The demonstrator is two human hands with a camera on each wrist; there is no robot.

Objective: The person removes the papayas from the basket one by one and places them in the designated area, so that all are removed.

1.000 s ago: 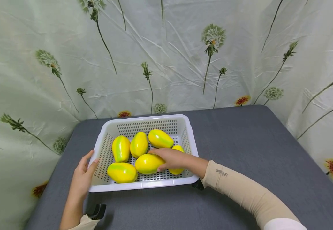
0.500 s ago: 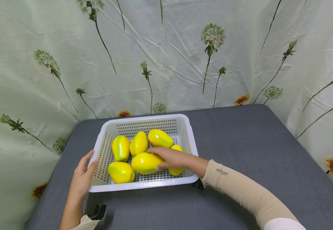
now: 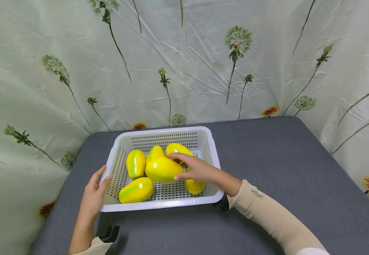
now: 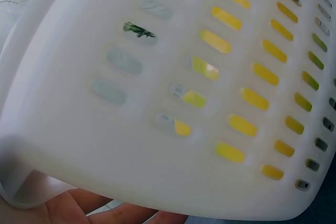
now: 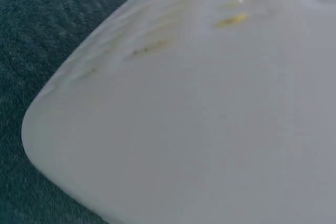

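A white plastic basket [image 3: 190,203] with slotted walls holds several glossy yellow mangoes with green streaks. In the head view my right hand [image 3: 195,168] grips one mango [image 3: 162,170] from its right side, thumb in front and fingers behind. That mango is raised over the others and partly covers a mango [image 3: 155,152] behind it. Another mango [image 3: 195,186] lies under my right hand, half hidden. At the basket's left side my left hand [image 3: 92,194] holds the rim; its fingers [image 4: 126,213] show below the rim in the left wrist view. The right wrist view shows only the basket's outer wall [image 5: 184,129] and grey cloth.
A mango [image 3: 136,190] lies at the basket's front left, another [image 3: 136,164] behind it, and one [image 3: 178,148] at the back right. The basket stands on a grey cloth-covered table [image 3: 260,152]. A flower-printed curtain [image 3: 197,71] hangs behind.
My right hand has lifted the mango it holds up off the basket floor. The front-left mango has turned and shifted slightly. My left hand stays on the rim.
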